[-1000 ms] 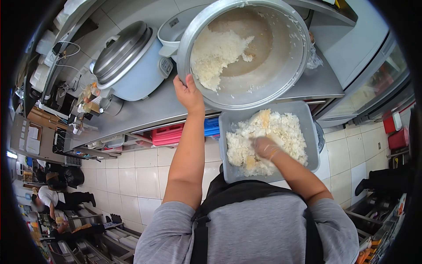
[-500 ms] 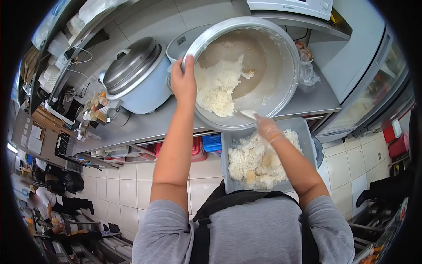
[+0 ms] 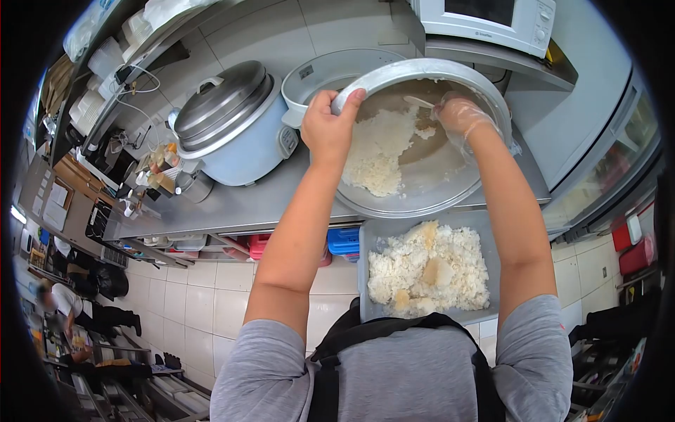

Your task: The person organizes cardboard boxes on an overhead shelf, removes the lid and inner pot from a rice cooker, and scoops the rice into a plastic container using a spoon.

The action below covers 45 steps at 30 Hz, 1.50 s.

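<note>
My left hand (image 3: 330, 130) is closed on the upper left rim of a big metal pot (image 3: 439, 184), which is tilted towards me. White rice (image 3: 383, 155) clings to the left part of the pot's inside. My right hand (image 3: 460, 116), in a clear plastic glove, reaches inside near the right wall. It holds a white rice paddle (image 3: 420, 102), whose blade points left, apart from the main mass of rice. Below the pot sits a grey plastic tub (image 3: 363, 271) heaped with loose rice (image 3: 450, 274) and some browned pieces.
A blue rice cooker (image 3: 235, 151) with a metal lid stands left on the steel counter (image 3: 239, 204). An uncovered cooker body (image 3: 299, 88) is behind the pot. A microwave (image 3: 485, 28) sits on a shelf above right, beside a fridge (image 3: 598, 155). Another person (image 3: 67, 299) is far left.
My right hand with the paddle has moved from the pot's near rim up and deeper inside. In view, the pot sits lower and further right, and its opening looks narrower.
</note>
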Available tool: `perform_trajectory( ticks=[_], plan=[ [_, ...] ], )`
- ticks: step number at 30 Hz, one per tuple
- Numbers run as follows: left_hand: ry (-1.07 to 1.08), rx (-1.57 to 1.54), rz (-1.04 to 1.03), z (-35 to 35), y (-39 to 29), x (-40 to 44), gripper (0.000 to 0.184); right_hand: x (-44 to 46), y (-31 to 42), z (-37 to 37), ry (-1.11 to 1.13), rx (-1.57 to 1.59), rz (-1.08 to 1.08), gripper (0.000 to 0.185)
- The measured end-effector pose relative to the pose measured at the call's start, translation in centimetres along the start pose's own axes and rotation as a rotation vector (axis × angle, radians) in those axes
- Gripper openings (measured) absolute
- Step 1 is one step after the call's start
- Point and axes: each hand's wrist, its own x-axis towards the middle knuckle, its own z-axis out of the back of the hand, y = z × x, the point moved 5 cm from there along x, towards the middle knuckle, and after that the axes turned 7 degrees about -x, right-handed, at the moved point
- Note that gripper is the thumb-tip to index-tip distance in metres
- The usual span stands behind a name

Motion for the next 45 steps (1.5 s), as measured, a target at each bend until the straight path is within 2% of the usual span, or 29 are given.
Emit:
perform_trajectory(
  ticks=[4, 10, 13, 16, 19, 23, 25, 28, 33, 36, 39, 43, 45],
  plan=[
    [-0.012, -0.022, 0.026, 0.1, 0.7, -0.7, 0.052, 1.5, 1.8, -0.8, 0.098, -0.207, -0.025, 0.039],
    [-0.063, -0.051, 0.032, 0.5, 1.3, -0.9, 0.051, -0.1, 6.0, 0.4, 0.208, -0.042, -0.186, 0.041],
    [-0.089, -0.081, 0.064, 1.1, 2.7, -1.0, 0.049, -0.4, 7.5, 0.6, 0.306, -0.099, -0.160, 0.042],
    [-0.115, -0.105, 0.092, 1.8, 3.5, -1.1, 0.049, 0.2, 8.0, 0.2, 0.287, -0.100, -0.115, 0.042],
    [-0.120, -0.102, 0.117, 2.3, 3.7, -1.3, 0.049, 0.8, 8.9, -1.2, 0.328, -0.236, 0.042, 0.041],
    [-0.103, -0.046, 0.108, 2.2, 3.5, -1.1, 0.052, 0.9, 10.1, -4.5, 0.343, -0.175, -0.022, 0.039],
    [-0.096, -0.031, 0.098, 2.3, 3.0, -1.3, 0.052, 3.0, 9.5, -9.7, 0.257, -0.110, -0.017, 0.038],
    [-0.091, -0.014, 0.082, 2.5, 3.1, -1.2, 0.052, 1.2, 8.8, -11.5, 0.281, -0.176, 0.153, 0.036],
    [-0.089, 0.024, 0.075, 2.1, 3.1, -1.4, 0.052, -4.7, 6.9, -16.6, 0.174, -0.019, 0.130, 0.044],
    [-0.098, 0.058, 0.069, 1.6, 2.6, -1.5, 0.053, -10.7, 6.8, -17.3, 0.213, -0.073, 0.213, 0.053],
    [-0.071, 0.047, 0.067, 1.2, 2.4, -1.7, 0.054, -14.0, 6.9, -21.9, 0.334, -0.085, 0.240, 0.063],
    [-0.080, -0.023, -0.012, 0.2, 2.4, -2.8, 0.054, -13.8, 3.4, -23.8, 0.260, 0.077, 0.148, 0.057],
    [-0.075, -0.023, -0.031, -0.2, 2.4, -3.0, 0.054, -12.4, 1.7, -21.9, 0.265, 0.174, 0.055, 0.054]
  ],
)
